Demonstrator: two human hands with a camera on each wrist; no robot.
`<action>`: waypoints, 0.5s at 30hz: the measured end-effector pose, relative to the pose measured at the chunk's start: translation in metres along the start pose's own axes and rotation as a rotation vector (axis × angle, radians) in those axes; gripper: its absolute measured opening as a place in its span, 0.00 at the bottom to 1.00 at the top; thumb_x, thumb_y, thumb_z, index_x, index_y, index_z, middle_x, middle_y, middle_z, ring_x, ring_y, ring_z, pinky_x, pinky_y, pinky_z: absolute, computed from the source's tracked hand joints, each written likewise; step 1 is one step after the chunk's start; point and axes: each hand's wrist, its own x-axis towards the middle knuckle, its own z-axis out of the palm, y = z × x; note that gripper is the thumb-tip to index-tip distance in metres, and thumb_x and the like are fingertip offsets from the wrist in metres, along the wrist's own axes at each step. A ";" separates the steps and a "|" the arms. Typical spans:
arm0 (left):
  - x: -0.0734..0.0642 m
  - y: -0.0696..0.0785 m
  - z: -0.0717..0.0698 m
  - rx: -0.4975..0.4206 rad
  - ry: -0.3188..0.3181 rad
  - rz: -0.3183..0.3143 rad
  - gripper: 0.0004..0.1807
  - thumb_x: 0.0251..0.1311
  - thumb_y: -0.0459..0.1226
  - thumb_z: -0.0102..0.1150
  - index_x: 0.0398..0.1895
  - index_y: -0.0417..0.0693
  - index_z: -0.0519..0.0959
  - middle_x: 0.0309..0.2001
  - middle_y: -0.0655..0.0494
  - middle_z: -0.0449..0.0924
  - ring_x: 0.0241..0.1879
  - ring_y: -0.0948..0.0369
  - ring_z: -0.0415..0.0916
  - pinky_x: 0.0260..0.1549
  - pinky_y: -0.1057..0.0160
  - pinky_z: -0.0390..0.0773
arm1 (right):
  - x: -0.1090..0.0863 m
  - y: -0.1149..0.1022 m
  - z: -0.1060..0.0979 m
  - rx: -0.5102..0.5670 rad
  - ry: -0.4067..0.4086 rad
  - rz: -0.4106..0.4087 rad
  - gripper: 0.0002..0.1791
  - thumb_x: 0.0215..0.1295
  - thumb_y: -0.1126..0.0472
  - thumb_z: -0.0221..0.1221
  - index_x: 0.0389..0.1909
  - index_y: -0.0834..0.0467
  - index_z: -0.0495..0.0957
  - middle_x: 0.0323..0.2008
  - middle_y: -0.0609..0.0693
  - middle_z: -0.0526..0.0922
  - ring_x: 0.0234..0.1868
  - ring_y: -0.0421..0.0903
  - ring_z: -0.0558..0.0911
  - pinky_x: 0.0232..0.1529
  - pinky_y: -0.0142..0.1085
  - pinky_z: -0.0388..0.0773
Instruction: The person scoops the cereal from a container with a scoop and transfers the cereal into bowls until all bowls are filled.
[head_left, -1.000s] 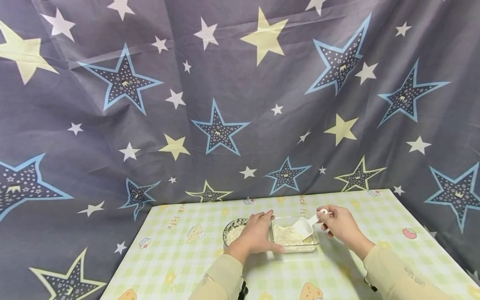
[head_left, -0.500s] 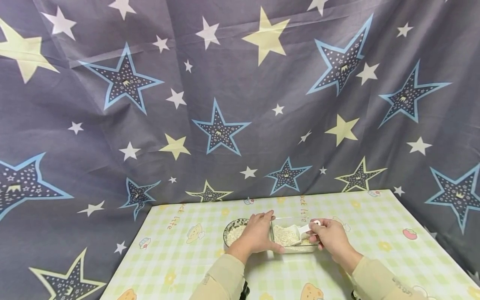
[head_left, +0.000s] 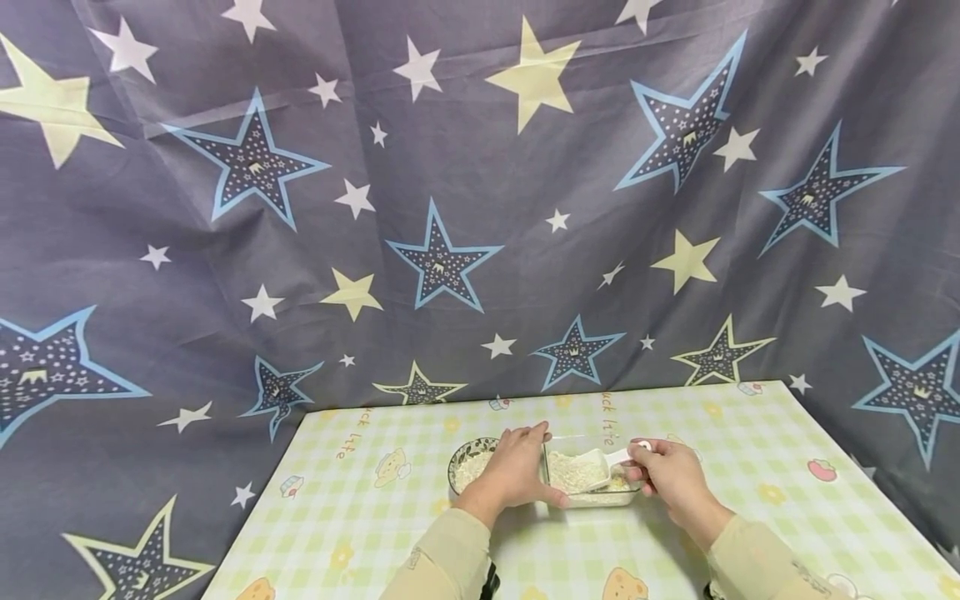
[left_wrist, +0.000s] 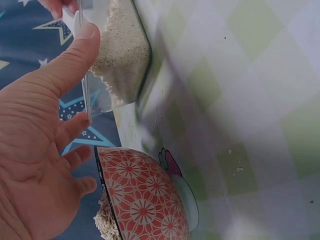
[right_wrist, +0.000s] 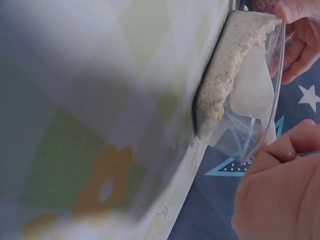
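A clear rectangular glass container (head_left: 602, 501) holds pale, coarse oat-like flakes (head_left: 567, 472). My left hand (head_left: 513, 469) holds the container's left end, thumb at the near corner and fingers reaching toward the far one. My right hand (head_left: 673, 481) pinches the handle of a white plastic scoop (head_left: 596, 467) over the right end. The scoop's head sits inside the container, against the flakes, as the right wrist view also shows through the glass wall (right_wrist: 235, 135). Left of the container, partly behind my left hand, stands a patterned bowl (left_wrist: 145, 195) with similar flakes (left_wrist: 106, 220).
The table carries a green-and-white checked cloth (head_left: 375, 517) with cartoon prints. Small crumbs (left_wrist: 239, 169) lie on it near the bowl. A dark curtain with stars (head_left: 480, 167) hangs behind the table's far edge.
My right hand has moved left and slightly down, bringing the scoop lower into the flakes; over the last half second it has shifted slightly right. My left hand stays on the container.
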 end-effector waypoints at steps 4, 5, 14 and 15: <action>0.000 -0.001 0.001 0.006 0.003 -0.004 0.72 0.39 0.60 0.87 0.85 0.42 0.57 0.75 0.57 0.76 0.82 0.45 0.61 0.86 0.41 0.53 | 0.002 0.000 -0.005 0.040 0.014 0.000 0.22 0.82 0.62 0.55 0.66 0.73 0.71 0.25 0.45 0.87 0.18 0.33 0.75 0.18 0.25 0.73; 0.000 -0.001 0.001 0.005 0.002 -0.005 0.72 0.39 0.59 0.87 0.85 0.43 0.57 0.75 0.57 0.76 0.82 0.45 0.61 0.85 0.41 0.54 | 0.002 0.000 -0.007 0.048 0.013 -0.001 0.21 0.82 0.62 0.55 0.66 0.73 0.71 0.25 0.45 0.87 0.18 0.33 0.75 0.18 0.25 0.73; -0.002 -0.003 0.002 -0.008 0.000 -0.006 0.72 0.41 0.61 0.85 0.86 0.45 0.55 0.77 0.57 0.73 0.83 0.44 0.58 0.84 0.40 0.57 | 0.004 0.000 -0.020 0.099 0.021 0.034 0.22 0.82 0.63 0.54 0.67 0.73 0.70 0.26 0.44 0.88 0.17 0.32 0.75 0.17 0.24 0.74; -0.003 -0.004 0.001 -0.004 0.005 -0.003 0.72 0.41 0.63 0.85 0.86 0.45 0.55 0.78 0.57 0.73 0.83 0.44 0.58 0.84 0.40 0.57 | 0.004 0.000 -0.021 0.109 0.021 0.033 0.21 0.82 0.63 0.54 0.66 0.73 0.70 0.26 0.44 0.88 0.18 0.32 0.76 0.17 0.24 0.74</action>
